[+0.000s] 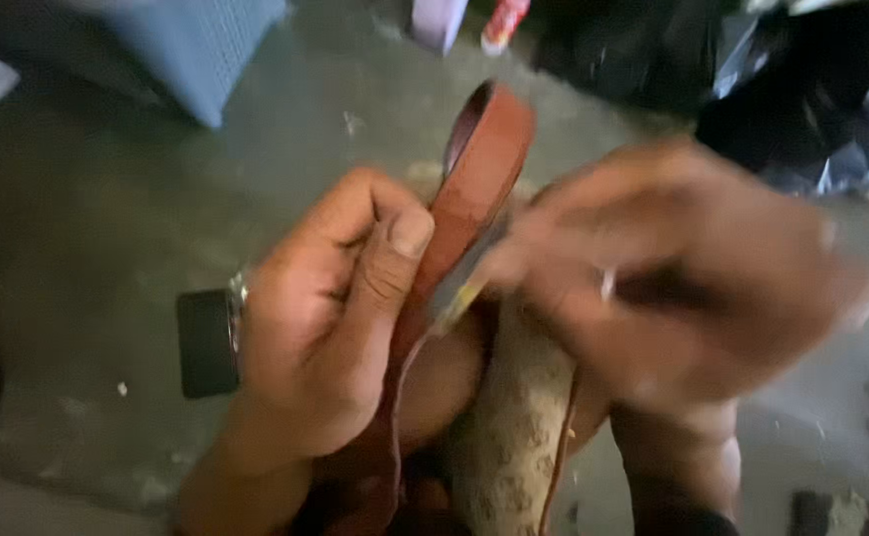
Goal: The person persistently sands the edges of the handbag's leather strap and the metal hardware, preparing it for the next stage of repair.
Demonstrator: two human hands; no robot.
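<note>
One leather strap (479, 169), left hand (330, 328) fingers pinching it, blurred right hand (673, 278) unclear

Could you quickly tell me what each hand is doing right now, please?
Left hand: closed on the brown leather strap, thumb pressed along it.
Right hand: motion-blurred, at the strap with a thin tool; its grip cannot be told.
</note>
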